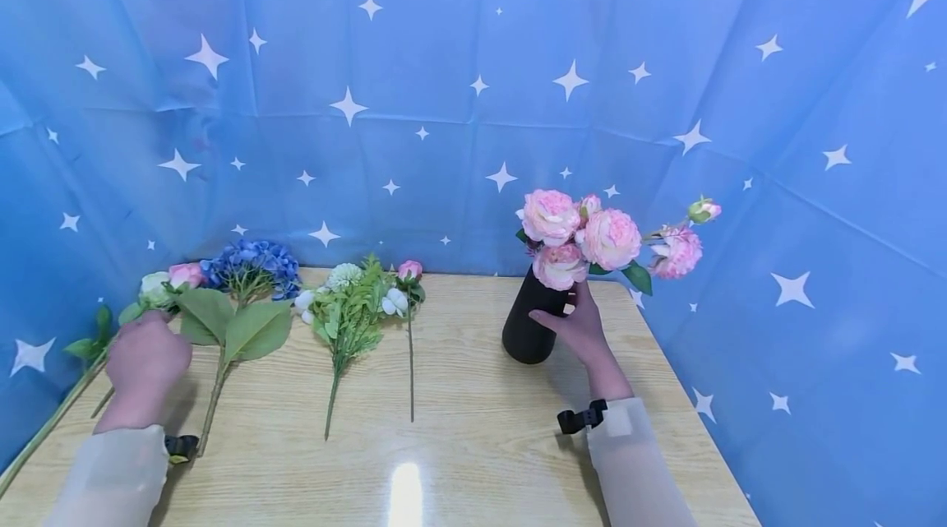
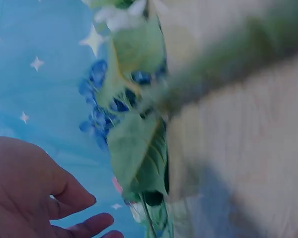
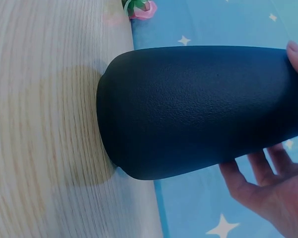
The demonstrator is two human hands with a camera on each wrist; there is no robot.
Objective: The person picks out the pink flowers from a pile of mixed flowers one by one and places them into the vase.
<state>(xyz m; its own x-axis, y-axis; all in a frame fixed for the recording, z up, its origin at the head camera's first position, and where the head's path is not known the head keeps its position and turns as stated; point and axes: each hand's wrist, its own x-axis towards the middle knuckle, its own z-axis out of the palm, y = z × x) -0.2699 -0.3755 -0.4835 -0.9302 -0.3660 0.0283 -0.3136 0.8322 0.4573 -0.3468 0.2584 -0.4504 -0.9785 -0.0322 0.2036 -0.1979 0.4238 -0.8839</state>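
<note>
My right hand [image 1: 584, 330] holds a black vase [image 1: 527, 321] by its upper part, thumb on one side and fingers on the other. Pink peonies [image 1: 610, 239] spread from the vase mouth, and one sprig leans out to the right. Over the flowers at the far left is my left hand [image 1: 148, 358]. In the left wrist view that hand [image 2: 30, 193] has a gap between thumb and fingers, with nothing in it. Close by lie a blue hydrangea [image 1: 255, 265] with broad leaves, a pale green-white flower [image 1: 154, 288] and a pink flower [image 1: 187, 274].
A bunch of green foliage with white blooms [image 1: 348, 321] lies mid-table. Beside it is a thin-stemmed pink rose [image 1: 409, 270]. A long green stem [image 1: 55, 420] runs along the left edge. Blue star-printed cloth [image 1: 414, 149] hangs behind and beside the wooden table [image 1: 473, 428].
</note>
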